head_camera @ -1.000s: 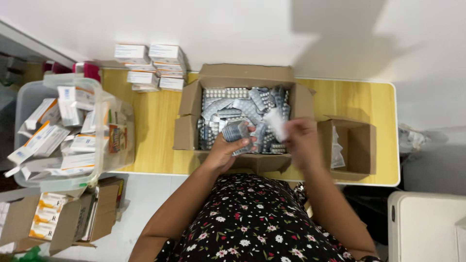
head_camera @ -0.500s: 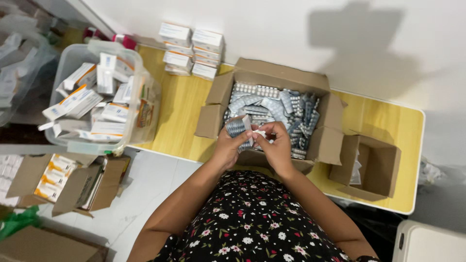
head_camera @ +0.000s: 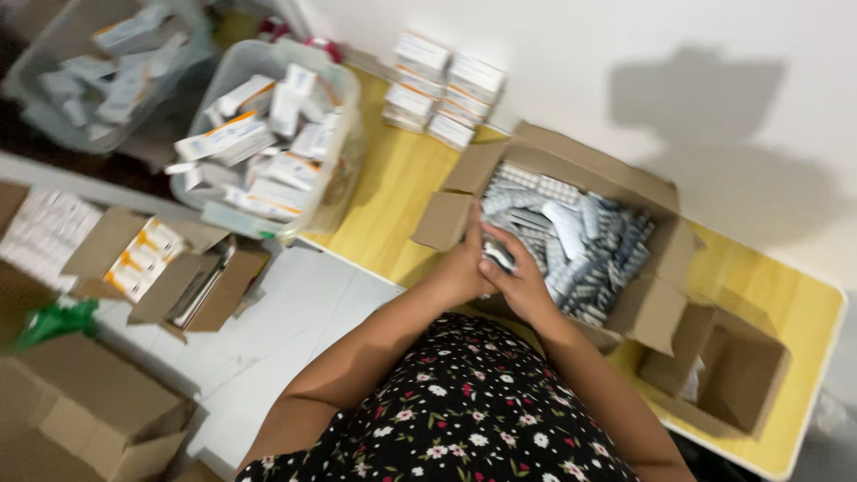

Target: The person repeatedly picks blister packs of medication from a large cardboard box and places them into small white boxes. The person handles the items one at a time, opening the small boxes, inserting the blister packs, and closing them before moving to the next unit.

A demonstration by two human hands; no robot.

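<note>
Left hand (head_camera: 460, 268) and right hand (head_camera: 518, 278) pressed together, fingers closed around a small silver pill strip (head_camera: 500, 256), above the open cardboard box (head_camera: 571, 165) full of strips, on the yellow table (head_camera: 393, 187)

Pale wall (head_camera: 625, 54), yellow wooden table (head_camera: 384, 196), light tiled floor (head_camera: 286, 312) — hard shadows.

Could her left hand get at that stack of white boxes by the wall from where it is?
Probably yes: the stack of white boxes stands uncovered on the yellow table, but the left hand is busy on a blister strip.
</note>
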